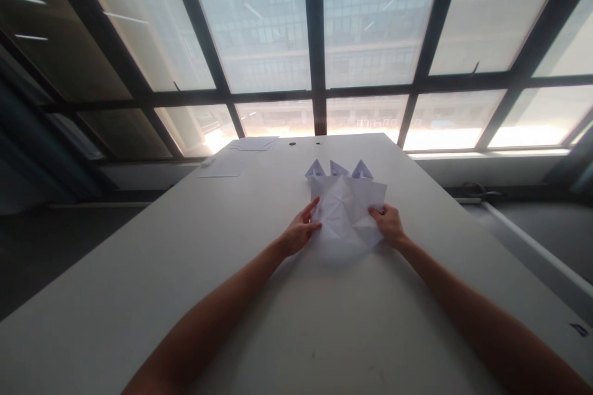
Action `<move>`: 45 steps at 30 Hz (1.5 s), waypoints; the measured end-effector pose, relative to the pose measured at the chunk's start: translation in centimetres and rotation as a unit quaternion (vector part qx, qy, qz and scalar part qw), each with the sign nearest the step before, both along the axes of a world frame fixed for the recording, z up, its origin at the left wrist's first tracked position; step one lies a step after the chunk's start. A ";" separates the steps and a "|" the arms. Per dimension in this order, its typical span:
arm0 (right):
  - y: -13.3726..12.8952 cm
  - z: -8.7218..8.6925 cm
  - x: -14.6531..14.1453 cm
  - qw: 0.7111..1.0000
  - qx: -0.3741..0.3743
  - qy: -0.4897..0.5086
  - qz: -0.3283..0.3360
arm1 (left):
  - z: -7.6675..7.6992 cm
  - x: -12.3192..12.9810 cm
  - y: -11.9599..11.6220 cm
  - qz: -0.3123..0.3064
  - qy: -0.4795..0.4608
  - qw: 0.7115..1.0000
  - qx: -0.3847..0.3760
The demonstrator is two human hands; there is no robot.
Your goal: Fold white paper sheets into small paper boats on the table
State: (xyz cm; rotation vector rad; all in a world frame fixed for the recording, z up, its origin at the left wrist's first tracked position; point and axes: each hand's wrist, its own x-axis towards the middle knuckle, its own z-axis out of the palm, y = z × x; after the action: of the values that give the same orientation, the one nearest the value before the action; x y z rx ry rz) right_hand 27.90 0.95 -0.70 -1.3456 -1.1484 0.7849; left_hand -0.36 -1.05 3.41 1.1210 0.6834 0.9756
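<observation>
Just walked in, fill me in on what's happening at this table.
A person holds a creased white sheet of paper with both hands on a white table: the left hand at its left edge, the right hand at its right edge. Three small folded paper shapes sit in a row just beyond it. Flat sheets lie at the far left corner.

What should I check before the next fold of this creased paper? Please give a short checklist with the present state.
1. Left hand on the creased sheet's left edge: ok.
2. Right hand on its right edge: ok.
3. Sheet lying flat on the table: not ok, it is crumpled and partly raised.
4. Three folded paper pieces apart from the sheet: cannot tell.
5. Spare sheets away from the hands: ok.
</observation>
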 end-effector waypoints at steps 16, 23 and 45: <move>-0.2 0.2 0.0 0.990 0.025 -0.082 0.115 | -0.2 -1.0 1.5 0.228 0.277 0.929 0.088; -0.5 0.9 0.2 0.992 0.011 -0.090 0.092 | 0.0 -2.3 2.5 0.234 0.313 0.919 0.054; 0.3 0.2 1.1 0.971 -0.023 -0.167 0.168 | 3.6 -4.0 1.2 -0.004 0.553 0.712 0.432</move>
State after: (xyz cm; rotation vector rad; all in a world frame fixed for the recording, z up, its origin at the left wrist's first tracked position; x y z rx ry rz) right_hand 28.96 1.29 -0.47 -1.3728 -1.6636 0.8476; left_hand -4.40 0.15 7.04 2.6352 1.1961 0.4777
